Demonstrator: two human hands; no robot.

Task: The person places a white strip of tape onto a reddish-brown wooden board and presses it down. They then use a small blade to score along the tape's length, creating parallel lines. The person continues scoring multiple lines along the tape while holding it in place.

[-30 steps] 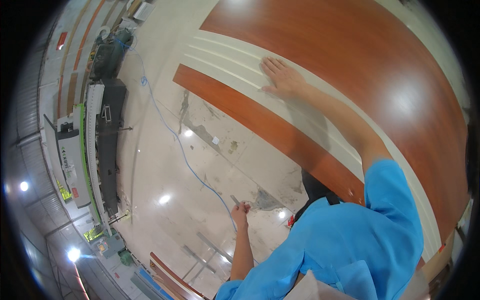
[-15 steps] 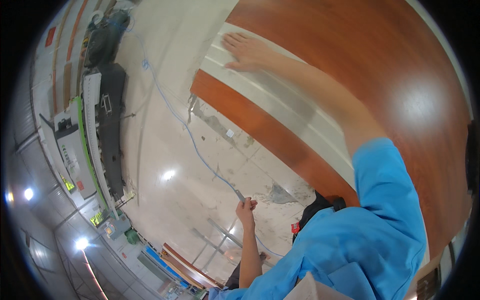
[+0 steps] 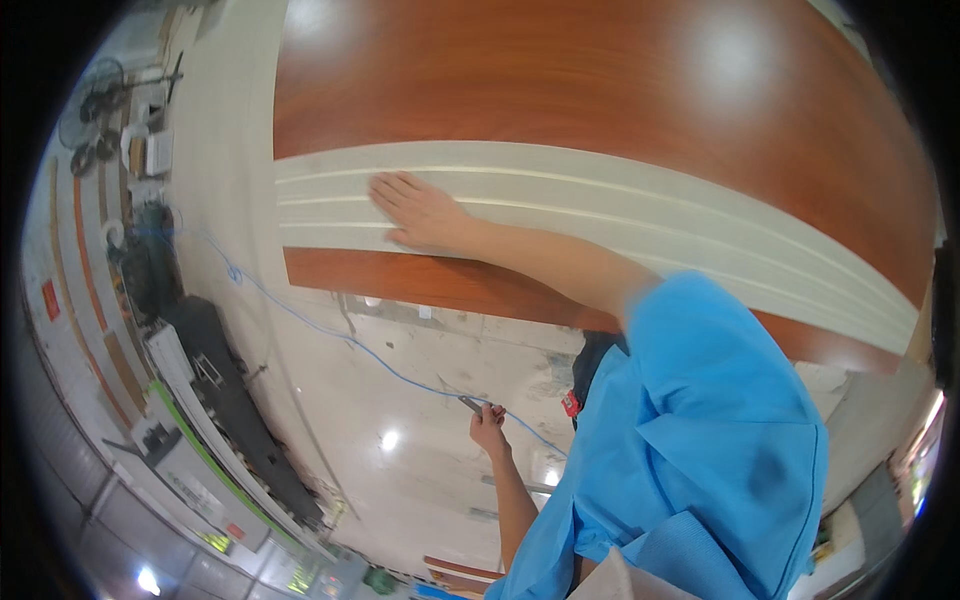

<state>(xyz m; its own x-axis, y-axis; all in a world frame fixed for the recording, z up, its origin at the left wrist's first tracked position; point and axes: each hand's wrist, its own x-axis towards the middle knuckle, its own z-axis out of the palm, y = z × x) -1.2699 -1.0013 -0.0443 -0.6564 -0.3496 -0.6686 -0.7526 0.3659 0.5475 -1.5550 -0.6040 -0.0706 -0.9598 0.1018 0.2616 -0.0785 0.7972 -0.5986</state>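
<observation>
Red-brown panel [image 3: 560, 90], glossy, with pale grooved strip [image 3: 580, 200]; right hand [image 3: 422, 212] flat on it, left hand [image 3: 488, 428] gripping grey tool [image 3: 468, 402].

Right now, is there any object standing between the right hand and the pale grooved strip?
Nothing visible does: the right hand lies palm down over the pale grooved strip and appears to touch it. Its underside is hidden. The slim grey tool is in the left hand, away from the strip.

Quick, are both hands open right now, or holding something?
Left hand: closed around a slim grey tool.
Right hand: open, palm down on or just above the pale grooved strip.
</observation>
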